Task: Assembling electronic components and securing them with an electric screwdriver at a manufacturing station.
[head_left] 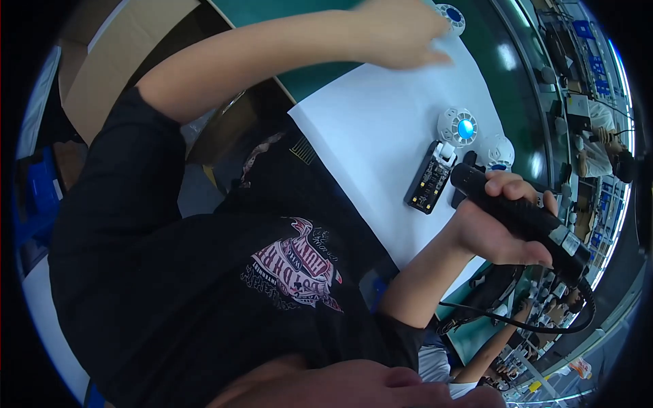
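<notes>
Gripping black corded tool (534,221) in right hand (493,234), with long axis slanted and nose end just beside exposed circuit-board unit (430,178) on white sheet (367,149) over green worktop (306,83), nearer to right hand than left. Blurred at left hand (401,34), by far white round unit (454,16); cannot tell whether grasping. Showing pale label (566,241) on tool, unreadable, plus lettering on black shirt (136,285).

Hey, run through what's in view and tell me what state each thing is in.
Black corded tool: held in the right hand
Cable: curved in a loop
Left hand: blurred, grip unclear
Black circuit unit: components exposed
White round device beside it: centre bright blue
White sheet: spread on the green table
</notes>
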